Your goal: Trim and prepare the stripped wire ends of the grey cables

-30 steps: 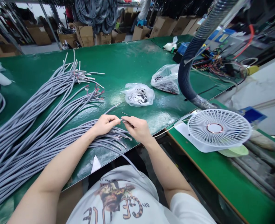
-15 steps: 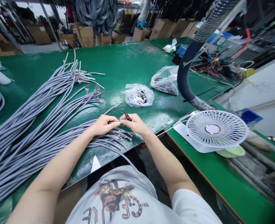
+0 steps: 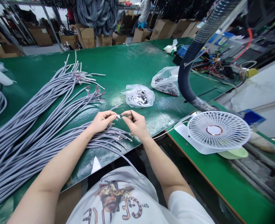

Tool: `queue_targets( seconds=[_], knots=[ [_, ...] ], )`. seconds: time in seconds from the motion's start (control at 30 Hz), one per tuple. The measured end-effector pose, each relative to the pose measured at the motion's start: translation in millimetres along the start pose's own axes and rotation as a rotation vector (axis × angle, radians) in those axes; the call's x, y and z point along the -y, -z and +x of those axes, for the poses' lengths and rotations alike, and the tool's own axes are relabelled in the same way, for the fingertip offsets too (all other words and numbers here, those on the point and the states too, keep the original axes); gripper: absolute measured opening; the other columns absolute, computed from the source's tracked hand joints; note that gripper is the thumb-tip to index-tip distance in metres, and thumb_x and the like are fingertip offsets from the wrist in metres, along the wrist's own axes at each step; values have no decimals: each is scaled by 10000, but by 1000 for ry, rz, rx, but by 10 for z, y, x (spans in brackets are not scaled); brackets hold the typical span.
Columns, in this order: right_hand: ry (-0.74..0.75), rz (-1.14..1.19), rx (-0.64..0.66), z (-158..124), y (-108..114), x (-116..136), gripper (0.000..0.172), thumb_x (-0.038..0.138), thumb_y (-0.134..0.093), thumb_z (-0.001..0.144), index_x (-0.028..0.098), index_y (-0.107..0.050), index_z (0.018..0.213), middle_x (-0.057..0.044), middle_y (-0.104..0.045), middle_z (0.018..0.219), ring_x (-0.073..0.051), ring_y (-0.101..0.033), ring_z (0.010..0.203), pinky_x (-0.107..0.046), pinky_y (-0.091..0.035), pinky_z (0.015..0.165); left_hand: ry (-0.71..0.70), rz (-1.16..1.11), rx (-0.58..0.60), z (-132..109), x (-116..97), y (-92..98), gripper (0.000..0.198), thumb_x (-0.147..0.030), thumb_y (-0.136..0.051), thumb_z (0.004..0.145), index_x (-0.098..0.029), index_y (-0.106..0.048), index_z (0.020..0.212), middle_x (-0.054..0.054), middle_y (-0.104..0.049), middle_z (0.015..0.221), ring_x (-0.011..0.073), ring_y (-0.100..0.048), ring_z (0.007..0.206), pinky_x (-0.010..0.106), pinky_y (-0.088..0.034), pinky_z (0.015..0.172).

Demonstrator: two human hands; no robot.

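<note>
My left hand is closed, pinching the end of a grey cable between thumb and fingertips. A small white piece shows at those fingertips; whether it is bare wire or a separate part I cannot tell. Just right of it, my right hand is closed round a small dark hand tool, perhaps tweezers, which stands up between the fingers. Its thumb and forefinger tips are close to the white piece. Below both hands lies a bundle of grey cables with stripped ends pointing right.
Two more grey cable bundles lie on the green table at left. Clear bags of small parts sit beyond my hands. A black hose hangs at right, above a white fan. A person sits at the back.
My hands have drawn slightly apart, uncovering the white piece at my left fingertips. The dark tool has turned more upright in my right hand. The view has shifted a little.
</note>
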State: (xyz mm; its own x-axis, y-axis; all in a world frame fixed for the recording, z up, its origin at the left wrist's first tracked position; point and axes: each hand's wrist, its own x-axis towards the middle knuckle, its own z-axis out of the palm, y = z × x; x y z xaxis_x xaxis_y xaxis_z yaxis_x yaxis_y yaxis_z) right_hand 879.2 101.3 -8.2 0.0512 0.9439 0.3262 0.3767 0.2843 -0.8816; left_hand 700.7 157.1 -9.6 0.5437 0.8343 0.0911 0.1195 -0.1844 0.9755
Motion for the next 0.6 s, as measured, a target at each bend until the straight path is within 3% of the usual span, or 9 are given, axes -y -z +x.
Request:
queue_targets(
  seconds=[0.13, 0.2, 0.3, 0.43, 0.6],
  knots=[
    [342, -380, 189, 85, 188, -67, 305, 180, -481, 833, 187, -661, 1080, -51, -694, 874, -136, -597, 706, -239, -441, 674, 43, -19, 26, 0, -7, 3, 368, -447, -587, 785, -98, -674, 860, -35, -488, 504, 65, -379, 441, 198, -295, 457],
    [438, -513, 283, 131, 216, -92, 334, 144, -474, 814, 192, -670, 1081, -43, -696, 806, -136, -599, 681, -229, -423, 655, 60, 2, 45, -1, -6, -1, 373, -446, -587, 781, -94, -680, 864, -33, -493, 502, 68, -388, 443, 200, -301, 463],
    [497, -626, 318, 175, 193, -102, 307, 140, -485, 806, 181, -690, 1031, -34, -672, 705, -132, -571, 615, -227, -378, 603, 77, 38, 84, 3, 7, 2, 382, -439, -574, 789, -89, -686, 893, -19, -533, 531, 72, -411, 464, 202, -314, 483],
    [399, -521, 329, 197, 130, -61, 226, 140, -480, 799, 152, -685, 892, -40, -667, 738, -128, -558, 648, -224, -358, 604, 72, 100, 151, 8, 31, 17, 383, -432, -517, 825, -92, -689, 861, 4, -583, 592, 66, -395, 472, 199, -306, 484],
    [41, -210, 321, 249, 74, -28, 181, 245, -546, 762, 140, -618, 633, 20, -523, 548, -95, -432, 544, -223, -305, 541, -1, 245, 240, -17, 29, 21, 361, -403, -502, 843, -105, -681, 745, 4, -594, 604, 80, -448, 527, 198, -348, 542]
  ],
)
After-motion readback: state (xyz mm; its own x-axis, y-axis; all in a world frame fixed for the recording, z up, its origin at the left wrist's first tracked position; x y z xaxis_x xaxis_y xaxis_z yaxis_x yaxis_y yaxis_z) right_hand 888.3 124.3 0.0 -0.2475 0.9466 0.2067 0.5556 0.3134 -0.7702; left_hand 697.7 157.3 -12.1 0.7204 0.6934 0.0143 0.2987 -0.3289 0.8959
